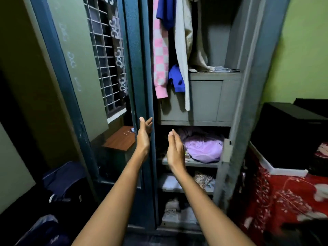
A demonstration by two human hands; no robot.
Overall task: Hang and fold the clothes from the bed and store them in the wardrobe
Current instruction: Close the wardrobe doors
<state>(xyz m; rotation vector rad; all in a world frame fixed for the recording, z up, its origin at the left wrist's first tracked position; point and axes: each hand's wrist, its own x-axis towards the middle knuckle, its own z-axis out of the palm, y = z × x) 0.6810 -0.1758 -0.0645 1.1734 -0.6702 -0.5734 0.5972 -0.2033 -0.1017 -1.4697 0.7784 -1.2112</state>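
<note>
An open grey metal wardrobe [205,96] stands straight ahead. In its upper part hang a pink checked garment [160,55], a blue garment [166,13] and a cream garment [182,50]. A lilac folded cloth [204,148] lies on a middle shelf. My left hand [143,137] is flat and empty beside the edge of the dark blue left door [140,68]. My right hand [174,150] is flat and empty in front of the shelf with the lilac cloth. Both hands are stretched forward, palms facing each other.
The grey right door [248,103] stands open. The bed with a red flowered cover [276,197] is at the right, with a black box [287,135] on it. Dark bags [62,183] lie on the floor at the left. A small wooden table [120,141] sits behind the left door.
</note>
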